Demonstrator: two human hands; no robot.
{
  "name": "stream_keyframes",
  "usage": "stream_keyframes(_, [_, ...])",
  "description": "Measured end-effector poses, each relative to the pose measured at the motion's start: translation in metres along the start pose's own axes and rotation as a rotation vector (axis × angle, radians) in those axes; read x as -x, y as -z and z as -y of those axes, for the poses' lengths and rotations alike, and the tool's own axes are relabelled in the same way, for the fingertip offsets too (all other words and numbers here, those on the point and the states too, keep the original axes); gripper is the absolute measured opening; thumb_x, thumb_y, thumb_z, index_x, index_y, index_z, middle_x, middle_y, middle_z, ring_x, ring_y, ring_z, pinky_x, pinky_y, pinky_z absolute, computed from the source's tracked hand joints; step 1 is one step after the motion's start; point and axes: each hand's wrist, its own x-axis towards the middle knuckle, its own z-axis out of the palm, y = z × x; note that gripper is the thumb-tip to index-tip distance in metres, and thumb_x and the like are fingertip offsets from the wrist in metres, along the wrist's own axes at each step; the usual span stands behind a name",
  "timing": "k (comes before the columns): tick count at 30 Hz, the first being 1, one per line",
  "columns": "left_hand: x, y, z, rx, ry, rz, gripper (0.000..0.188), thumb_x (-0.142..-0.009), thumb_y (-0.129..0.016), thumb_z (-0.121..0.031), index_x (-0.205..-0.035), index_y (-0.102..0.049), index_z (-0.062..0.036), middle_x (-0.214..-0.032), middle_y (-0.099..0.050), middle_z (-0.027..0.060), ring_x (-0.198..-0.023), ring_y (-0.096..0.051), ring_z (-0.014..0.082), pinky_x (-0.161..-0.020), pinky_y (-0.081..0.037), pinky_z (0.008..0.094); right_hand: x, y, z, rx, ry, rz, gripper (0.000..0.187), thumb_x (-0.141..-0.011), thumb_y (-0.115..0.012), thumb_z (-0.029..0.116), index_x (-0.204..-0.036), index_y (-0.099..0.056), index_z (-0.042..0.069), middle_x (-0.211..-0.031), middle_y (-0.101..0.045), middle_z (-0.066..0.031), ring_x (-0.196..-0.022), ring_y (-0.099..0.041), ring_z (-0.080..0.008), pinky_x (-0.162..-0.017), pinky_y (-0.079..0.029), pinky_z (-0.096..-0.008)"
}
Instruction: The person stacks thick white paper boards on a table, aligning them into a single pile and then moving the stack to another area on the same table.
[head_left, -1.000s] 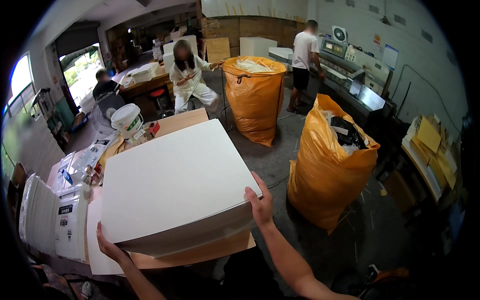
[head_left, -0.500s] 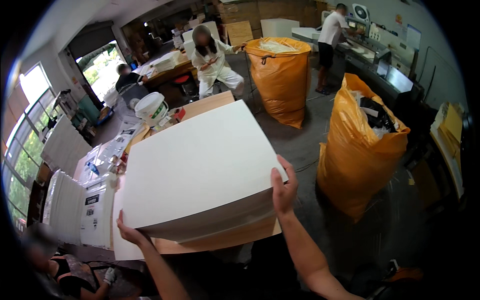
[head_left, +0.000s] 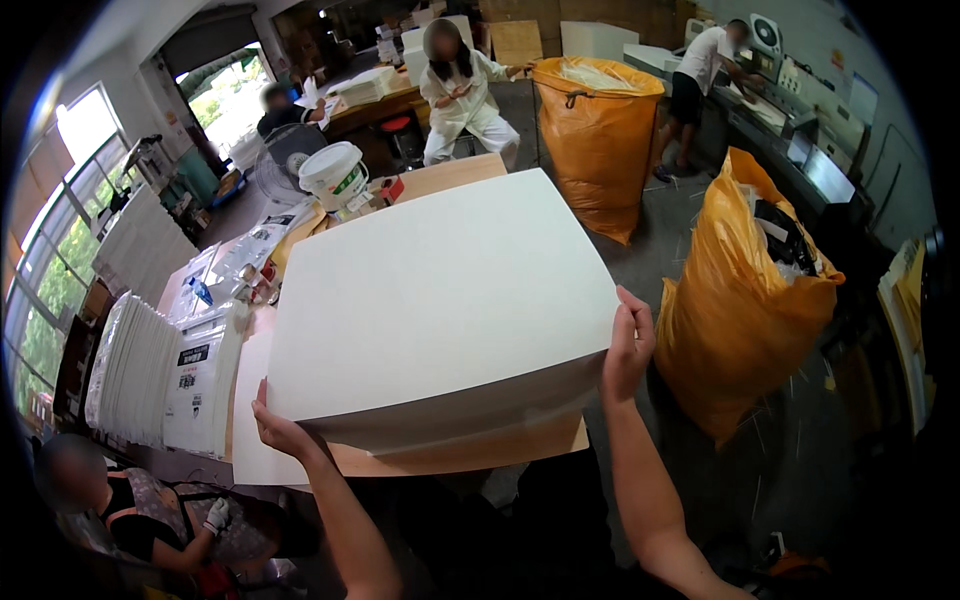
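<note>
Left hand (head_left: 285,432) and right hand (head_left: 628,345) touching the near corners of a thick white stack (head_left: 440,290), tan board (head_left: 500,452) beneath, 2 orange sacks (head_left: 600,150) rightward, white bucket (head_left: 335,175) beyond

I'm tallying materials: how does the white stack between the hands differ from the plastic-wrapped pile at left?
The white stack has a plain top; the wrapped pile shows glossy plastic and a dark label. The left hand and right hand hold the white stack; neither touches the wrapped pile. Both are mostly white.
</note>
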Motion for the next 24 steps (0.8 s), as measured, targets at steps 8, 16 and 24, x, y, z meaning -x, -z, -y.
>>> stream_keyframes(8, [-0.012,0.015,0.004,-0.044,-0.068,0.068,0.051,-0.108,-0.039,-0.032,-0.129,-0.066,0.007,-0.134,-0.065,0.0156,-0.113,-0.066,0.0264,-0.101,-0.053,0.0371,0.0,0.0,-0.007,0.003,0.009,-0.014,0.034,-0.107,-0.046,0.018,-0.125,-0.066,-0.003,-0.121,-0.068,-0.0122,-0.111,-0.061,-0.0194,-0.099,-0.046,-0.0318])
stream_keyframes(16, [0.051,-0.094,-0.15,-0.045,-0.793,1.07,0.032,-0.098,-0.057,-0.022,-0.118,-0.064,0.0025,-0.112,-0.066,0.0155,-0.104,-0.067,0.0281,-0.089,-0.055,0.0402,-0.001,0.005,-0.01,-0.129,-0.073,0.059,0.037,-0.107,-0.048,0.024,-0.127,-0.064,-0.002,-0.125,-0.064,-0.0112,-0.113,-0.058,-0.0178,-0.099,-0.045,-0.0316])
stream_keyframes(24, [0.133,-0.182,-0.142,-0.346,-1.059,1.908,0.055,-0.082,-0.083,-0.044,-0.111,-0.056,-0.0068,-0.097,-0.065,0.0121,-0.091,-0.066,0.0335,-0.076,-0.053,0.0425,0.004,0.003,0.003,-0.007,-0.07,0.006,0.036,-0.106,-0.046,0.021,-0.128,-0.064,-0.002,-0.122,-0.066,-0.0125,-0.112,-0.059,-0.0187,-0.099,-0.046,-0.0331])
